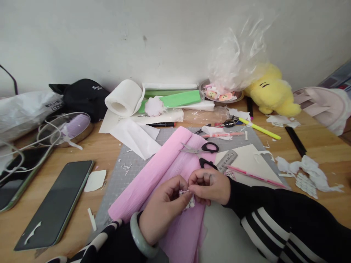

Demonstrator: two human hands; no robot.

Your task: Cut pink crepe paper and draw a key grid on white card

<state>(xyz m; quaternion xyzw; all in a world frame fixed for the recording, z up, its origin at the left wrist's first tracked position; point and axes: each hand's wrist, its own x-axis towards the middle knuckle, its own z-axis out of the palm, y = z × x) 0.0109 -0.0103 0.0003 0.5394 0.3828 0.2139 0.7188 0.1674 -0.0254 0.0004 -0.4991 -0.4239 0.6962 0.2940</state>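
Over a partly unrolled pink crepe paper roll (153, 170), my left hand (164, 210) pinches a small white paper piece (189, 203) with a dark outlined pattern. The fingertips of my right hand (210, 185) are closed at the top edge of the same piece, touching my left fingertips. Much of the piece is hidden by the fingers. Just beyond my right hand, black-handled scissors (210, 147) lie spread on the pink paper. A metal ruler (227, 160) and a pink pen (256, 176) rest on a pale sheet (248, 155) to the right.
A grey cutting mat (116, 182) lies underneath. Two phones are at left, the nearer a dark phone (59, 201). Along the wall stand a toilet roll (123, 98), green paper (181, 98), a metal dish (241, 96) and a yellow plush toy (270, 89). Paper scraps (309, 173) litter the right.
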